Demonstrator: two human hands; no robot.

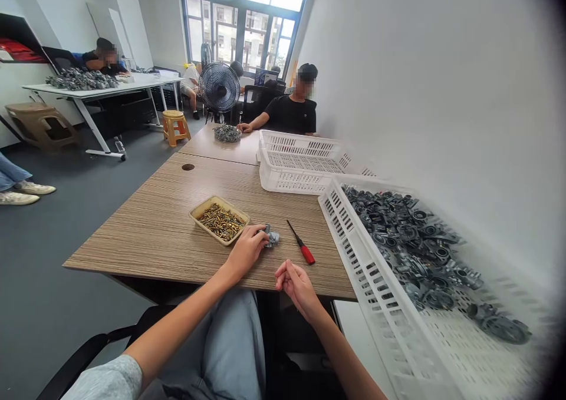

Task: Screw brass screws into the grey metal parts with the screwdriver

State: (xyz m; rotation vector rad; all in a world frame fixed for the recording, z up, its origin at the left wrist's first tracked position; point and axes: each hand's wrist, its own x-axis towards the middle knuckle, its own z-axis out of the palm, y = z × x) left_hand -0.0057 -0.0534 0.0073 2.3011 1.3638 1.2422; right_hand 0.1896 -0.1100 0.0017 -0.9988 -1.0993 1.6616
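Observation:
My left hand rests on the wood-grain table, its fingers wrapped round a small grey cast-metal part, which they partly hide. Just beyond that hand, a cream plastic tray holds a heap of small brass-coloured pieces. Near the table's front edge, my right hand is raised with thumb and fingers pressed together. Whatever may be between its fingertips is too small to make out. A screwdriver with a red handle lies a little beyond my right hand, its dark shaft pointing away.
On my right, a white slatted crate holds many grey metal castings. Another white crate stands behind it. Across the table sits a person near a clear bowl of metal parts. A fan stands beyond.

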